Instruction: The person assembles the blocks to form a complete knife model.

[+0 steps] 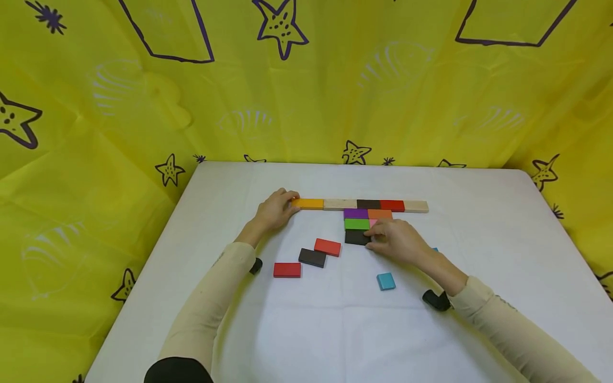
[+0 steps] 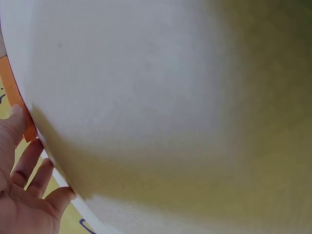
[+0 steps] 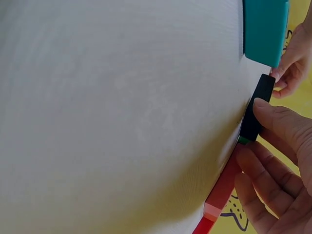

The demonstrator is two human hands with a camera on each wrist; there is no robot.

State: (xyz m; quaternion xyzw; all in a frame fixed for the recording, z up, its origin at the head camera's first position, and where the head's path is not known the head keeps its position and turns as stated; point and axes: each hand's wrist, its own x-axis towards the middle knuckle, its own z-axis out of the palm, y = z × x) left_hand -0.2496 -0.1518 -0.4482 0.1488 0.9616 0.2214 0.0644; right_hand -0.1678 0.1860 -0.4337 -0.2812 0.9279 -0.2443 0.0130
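At the left end of a straight row of flat blocks, my left hand (image 1: 276,210) pinches the yellow-orange block (image 1: 308,204); its thumb lies on that block in the left wrist view. Rightward the row goes on with a plain wood block (image 1: 340,204), a dark brown one, a red one and another plain one. Below it are a purple block (image 1: 356,213), an orange block (image 1: 380,214), a green block (image 1: 356,224) and a pink block (image 1: 372,223), partly hidden. My right hand (image 1: 397,239) pinches a black block (image 1: 356,237) just under the green one.
Loose on the white table (image 1: 306,330) lie a red block (image 1: 328,247), a black block (image 1: 312,258), another red block (image 1: 287,270) and a small blue block (image 1: 386,281). A blue piece (image 1: 435,249) is mostly hidden by the right forearm. A yellow patterned cloth (image 1: 306,106) hangs behind.
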